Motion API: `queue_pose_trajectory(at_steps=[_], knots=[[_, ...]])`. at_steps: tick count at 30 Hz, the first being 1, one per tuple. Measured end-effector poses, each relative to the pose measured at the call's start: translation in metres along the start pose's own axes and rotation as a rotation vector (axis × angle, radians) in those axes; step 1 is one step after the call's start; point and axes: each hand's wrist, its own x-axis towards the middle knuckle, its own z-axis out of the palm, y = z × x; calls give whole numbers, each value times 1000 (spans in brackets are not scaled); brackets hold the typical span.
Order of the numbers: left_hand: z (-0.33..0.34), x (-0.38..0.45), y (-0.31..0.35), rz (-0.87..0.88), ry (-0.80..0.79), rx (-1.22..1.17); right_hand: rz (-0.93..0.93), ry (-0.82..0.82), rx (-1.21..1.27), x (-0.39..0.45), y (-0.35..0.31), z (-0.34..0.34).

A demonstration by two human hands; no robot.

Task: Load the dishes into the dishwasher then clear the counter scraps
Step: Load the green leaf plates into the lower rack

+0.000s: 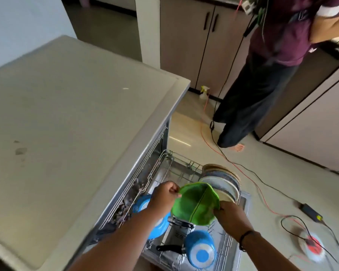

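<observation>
A green cloth (196, 204) hangs over the pulled-out dishwasher rack (184, 169). The left hand (164, 196) pinches its nine-o'clock edge, the right hand (231, 216) its four-o'clock edge. Plates (223, 180), seemingly upright, stand at one o'clock; blue bowls (200, 249) sit below.

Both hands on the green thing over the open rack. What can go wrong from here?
1. The green dish is pinched only at its rims by the left hand and right hand; it could slip onto the blue pan.
2. The plates stand close behind; lowering may knock them.
3. Cables cross the floor: trip hazard.
</observation>
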Motion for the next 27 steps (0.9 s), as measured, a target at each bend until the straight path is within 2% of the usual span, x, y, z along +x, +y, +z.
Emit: queue_pose_trajectory(at_steps=[4, 8, 12, 16, 21, 27], knots=[[20, 54, -22, -45, -30, 53, 39, -23, -18, 50, 15, 27], [30, 143, -28, -9, -63, 180, 21, 11, -20, 131, 21, 42], [41, 233, -20, 58, 58, 204, 3, 133, 93, 222, 14, 50], [53, 294, -32, 129, 158, 163, -74, 274, 96, 287, 10, 59], [69, 339, -71, 122, 309, 53, -113, 324, 122, 337, 17, 84], [69, 352, -93, 140, 362, 30, -211, 360, 101, 358, 13, 96]])
